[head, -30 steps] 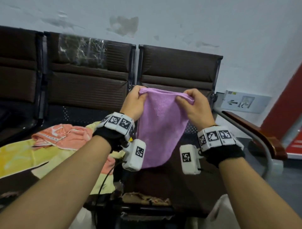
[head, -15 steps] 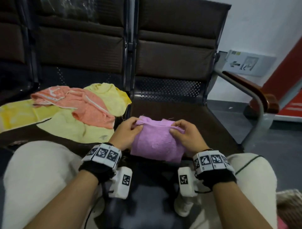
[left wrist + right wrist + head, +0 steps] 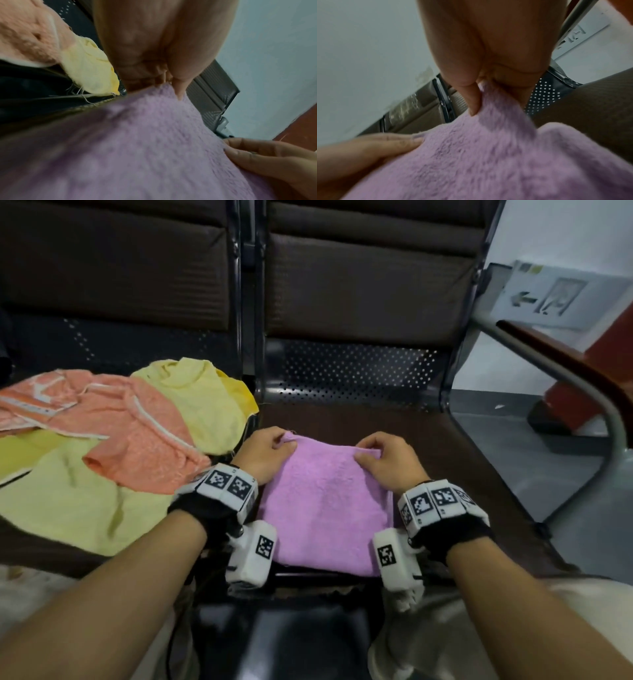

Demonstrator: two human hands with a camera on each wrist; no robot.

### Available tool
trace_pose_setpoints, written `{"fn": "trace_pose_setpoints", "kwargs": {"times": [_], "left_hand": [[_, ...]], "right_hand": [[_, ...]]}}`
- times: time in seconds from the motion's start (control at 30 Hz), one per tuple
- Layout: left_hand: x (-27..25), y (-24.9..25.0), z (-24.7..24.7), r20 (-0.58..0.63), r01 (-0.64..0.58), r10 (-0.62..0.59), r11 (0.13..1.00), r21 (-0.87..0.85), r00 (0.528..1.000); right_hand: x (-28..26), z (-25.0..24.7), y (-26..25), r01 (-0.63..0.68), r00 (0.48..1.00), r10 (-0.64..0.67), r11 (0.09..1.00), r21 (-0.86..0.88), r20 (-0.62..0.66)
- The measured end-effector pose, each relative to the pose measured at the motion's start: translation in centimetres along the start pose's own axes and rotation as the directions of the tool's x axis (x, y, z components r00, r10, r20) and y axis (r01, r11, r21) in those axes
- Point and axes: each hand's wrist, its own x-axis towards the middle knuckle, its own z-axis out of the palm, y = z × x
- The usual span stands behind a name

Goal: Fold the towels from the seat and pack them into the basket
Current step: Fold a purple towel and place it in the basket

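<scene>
Purple towel (image 3: 323, 501) now lies flat on seat (image 3: 462, 460), left hand (image 3: 265, 455) and right hand (image 3: 388, 462) still pinching its far corners

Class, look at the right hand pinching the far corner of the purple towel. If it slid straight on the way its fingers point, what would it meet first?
Probably only bare seat at first, then the perforated metal panel below the backrest. The right hand points away from the person, past the purple towel; depth is uncertain.

A row of dark brown padded chairs (image 3: 359, 278) stands against a pale wall (image 3: 561, 231); beside the rightmost chair curves a grey metal armrest (image 3: 589, 392) topped with wood; behind it, a wall sign (image 3: 561, 292) bears an arrow; below lies grey floor (image 3: 513, 446).
</scene>
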Motion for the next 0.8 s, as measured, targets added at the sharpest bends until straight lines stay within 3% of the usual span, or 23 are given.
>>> {"fn": "trace_pose_setpoints", "kwargs": {"times": [0.1,0.17,0.23,0.33,0.43,0.5,0.57,0.67,0.73,0.8], "left_hand": [[1.8,-0.9,1.1,0.05,0.121,-0.126,0.989,0.08,0.991],[2.0,-1.5,1.7,0.101,0.168,-0.184,0.975,0.144,0.978],[1.6,-2.1,1.9,0.131,0.184,-0.199,0.976,0.118,0.971],[0.3,-2.6,1.8,0.14,0.171,-0.171,0.985,0.015,0.975],[-2.0,-2.2,1.3,0.098,0.025,-0.036,0.994,0.108,0.995],[-4.1,-1.6,1.0,0.078,-0.126,0.116,0.983,0.133,0.99],[-6.3,-1.0,1.0,0.174,-0.221,0.203,0.971,0.089,0.964],[-8.2,-1.0,0.8,0.399,-0.324,0.193,0.9,0.292,0.896],[-8.5,-1.2,0.6,0.453,-0.385,0.164,0.803,0.454,0.877],[-8.4,-0.8,0.3,0.436,-0.392,0.172,0.781,0.487,0.884]], "right_hand": [[0.7,0.5,0.7,-0.016,0.994,0.038,0.978,-0.21,0.1],[0.0,0.8,0.9,0.076,0.981,-0.009,0.935,-0.345,0.194],[-1.4,0.9,0.6,0.222,0.952,-0.123,0.909,-0.352,0.282],[-4.0,0.7,-0.2,0.382,0.868,-0.237,0.881,-0.281,0.437],[-5.9,0.7,-0.6,0.448,0.775,-0.175,0.83,-0.333,0.607],[-7.3,1.0,-0.3,0.503,0.752,-0.119,0.74,-0.447,0.648],[-8.2,1.2,-0.2,0.533,0.772,-0.135,0.669,-0.518,0.621],[-7.9,0.5,-1.0,0.514,0.801,-0.22,0.729,-0.452,0.557],[-7.1,-0.6,-1.7,0.521,0.804,-0.257,0.741,-0.425,0.537],[-6.4,-1.4,-2.0,0.529,0.796,-0.243,0.723,-0.443,0.555]]}}
